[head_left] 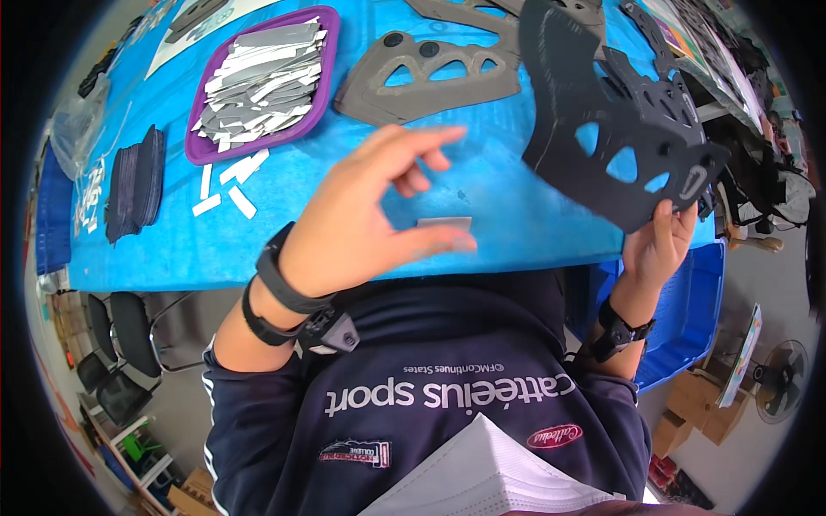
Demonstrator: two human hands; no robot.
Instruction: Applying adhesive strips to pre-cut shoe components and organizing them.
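A small grey strip (444, 223) is pinched at one end between thumb and a fingertip of the left hand (366, 215); the other fingers are spread and lifted clear. The strip is held level, just above the blue table cover (344, 172), near the table's front edge.

A black cut-out shoe upper panel (615, 129) is gripped at its lower edge by the right hand (658, 245), fingers closed on it. The panel is held upright and tilted, with several triangular openings through which the blue cover is seen.

Well apart, at the far left of the table, a purple tray (323, 95) heaped with grey strips is noted, with a few loose white strips (228, 185) lying just beside it. Grey cut-out panels (426, 77) lie flat beyond the left hand. A stack of dark fabric pieces (138, 181) is set near the left edge.

Step judged: one strip has been picked and is about to be brought to the panel. The two are not yet touching. The next move is judged to call for alignment of the strip to a chosen spot on the panel, with the panel kept steady; the exact spot cannot be told from this view.
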